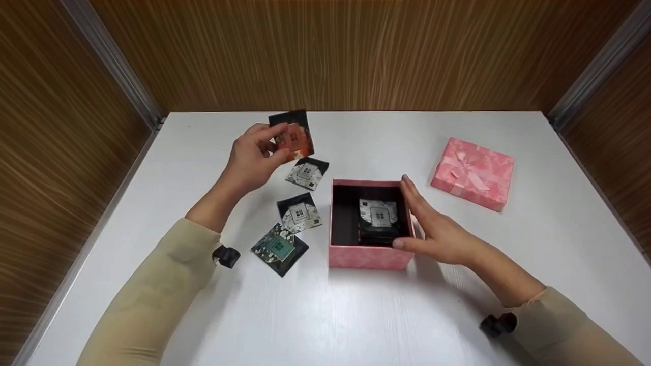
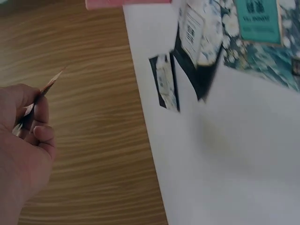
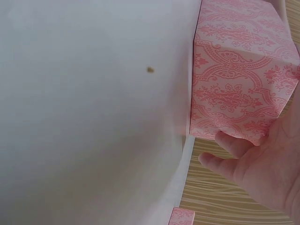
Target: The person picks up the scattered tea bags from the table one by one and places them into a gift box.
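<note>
My left hand pinches a square orange-and-black sachet between thumb and fingers, raised at the back left. In the left wrist view the sachet appears nearly edge-on. My right hand rests against the right side of an open pink box, fingers extended toward its back corner and thumb at the front rim. Inside the box, a stack of sachets with a grey-and-black top one stands toward the right; the left part shows dark bottom. The right wrist view shows the box's patterned wall beside my fingers.
Left of the box lie two grey-and-black sachets and a green one, the front two touching or overlapping. A pink lid with a ribbon bow lies at the right. Wood-grain panels enclose the white table.
</note>
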Action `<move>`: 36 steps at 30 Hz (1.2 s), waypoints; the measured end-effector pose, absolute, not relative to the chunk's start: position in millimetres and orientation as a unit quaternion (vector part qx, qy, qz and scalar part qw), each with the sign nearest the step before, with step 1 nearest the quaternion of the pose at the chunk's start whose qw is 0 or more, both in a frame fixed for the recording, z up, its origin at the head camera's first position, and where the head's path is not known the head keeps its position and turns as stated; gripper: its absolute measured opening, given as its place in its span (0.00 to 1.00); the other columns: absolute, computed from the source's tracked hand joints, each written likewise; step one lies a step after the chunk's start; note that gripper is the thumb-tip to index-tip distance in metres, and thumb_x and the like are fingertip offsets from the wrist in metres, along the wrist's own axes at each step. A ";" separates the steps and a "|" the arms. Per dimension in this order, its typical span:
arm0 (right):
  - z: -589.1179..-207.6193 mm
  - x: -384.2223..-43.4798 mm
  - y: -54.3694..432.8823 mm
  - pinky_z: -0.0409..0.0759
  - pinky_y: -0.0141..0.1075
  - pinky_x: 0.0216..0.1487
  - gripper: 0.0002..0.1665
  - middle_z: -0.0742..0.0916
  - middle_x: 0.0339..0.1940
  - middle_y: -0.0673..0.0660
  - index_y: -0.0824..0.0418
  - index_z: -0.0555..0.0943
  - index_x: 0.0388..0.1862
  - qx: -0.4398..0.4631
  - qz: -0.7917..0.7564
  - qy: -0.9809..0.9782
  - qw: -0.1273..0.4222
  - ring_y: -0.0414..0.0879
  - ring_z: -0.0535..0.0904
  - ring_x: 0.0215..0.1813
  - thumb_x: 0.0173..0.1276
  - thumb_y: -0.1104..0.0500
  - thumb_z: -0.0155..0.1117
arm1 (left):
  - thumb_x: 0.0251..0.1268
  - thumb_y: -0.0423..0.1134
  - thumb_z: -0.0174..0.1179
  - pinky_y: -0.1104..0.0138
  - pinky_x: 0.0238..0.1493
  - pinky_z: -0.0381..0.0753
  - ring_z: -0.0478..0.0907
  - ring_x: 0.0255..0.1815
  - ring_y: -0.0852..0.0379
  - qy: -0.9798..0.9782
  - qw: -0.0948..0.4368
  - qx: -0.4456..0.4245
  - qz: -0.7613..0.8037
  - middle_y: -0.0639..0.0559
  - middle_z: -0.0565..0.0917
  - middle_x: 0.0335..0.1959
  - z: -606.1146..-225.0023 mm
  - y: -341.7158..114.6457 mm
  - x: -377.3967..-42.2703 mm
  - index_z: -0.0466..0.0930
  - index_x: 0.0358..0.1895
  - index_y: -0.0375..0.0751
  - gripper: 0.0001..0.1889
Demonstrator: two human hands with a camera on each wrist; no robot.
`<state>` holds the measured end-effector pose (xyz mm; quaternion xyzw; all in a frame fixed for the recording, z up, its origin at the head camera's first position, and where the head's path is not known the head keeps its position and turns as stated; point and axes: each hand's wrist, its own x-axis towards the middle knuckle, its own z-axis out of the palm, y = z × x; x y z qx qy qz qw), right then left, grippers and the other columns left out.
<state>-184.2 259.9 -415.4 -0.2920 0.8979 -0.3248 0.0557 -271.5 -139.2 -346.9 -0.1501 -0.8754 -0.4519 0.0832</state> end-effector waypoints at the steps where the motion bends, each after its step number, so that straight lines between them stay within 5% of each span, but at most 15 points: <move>1: -415.6 -184.2 259.9 0.62 0.64 0.77 0.69 0.40 0.90 0.50 0.47 0.33 0.90 -0.292 -0.325 0.898 0.055 0.60 0.51 0.86 0.71 0.42 0.73 | 0.76 0.35 0.64 0.66 0.48 0.81 0.78 0.49 0.54 -0.872 0.083 -0.158 -0.456 0.47 0.78 0.61 -344.7 -136.2 -269.1 0.77 0.75 0.46 0.26; 19: -417.7 -184.2 260.8 0.64 0.64 0.76 0.68 0.41 0.91 0.53 0.55 0.37 0.90 -0.294 -0.323 0.898 0.049 0.60 0.53 0.85 0.71 0.43 0.74 | 0.74 0.34 0.67 0.66 0.38 0.76 0.75 0.38 0.58 -0.842 0.036 -0.271 -0.465 0.49 0.81 0.57 -335.6 -82.6 -232.8 0.78 0.74 0.41 0.27; 36: -418.1 -183.8 261.3 0.63 0.66 0.76 0.68 0.40 0.90 0.50 0.46 0.34 0.90 -0.287 -0.331 0.897 0.056 0.62 0.51 0.86 0.71 0.42 0.73 | 0.72 0.33 0.69 0.68 0.41 0.80 0.77 0.42 0.57 -0.850 -0.066 -0.285 -0.437 0.47 0.82 0.51 -360.5 -48.0 -219.9 0.76 0.74 0.39 0.29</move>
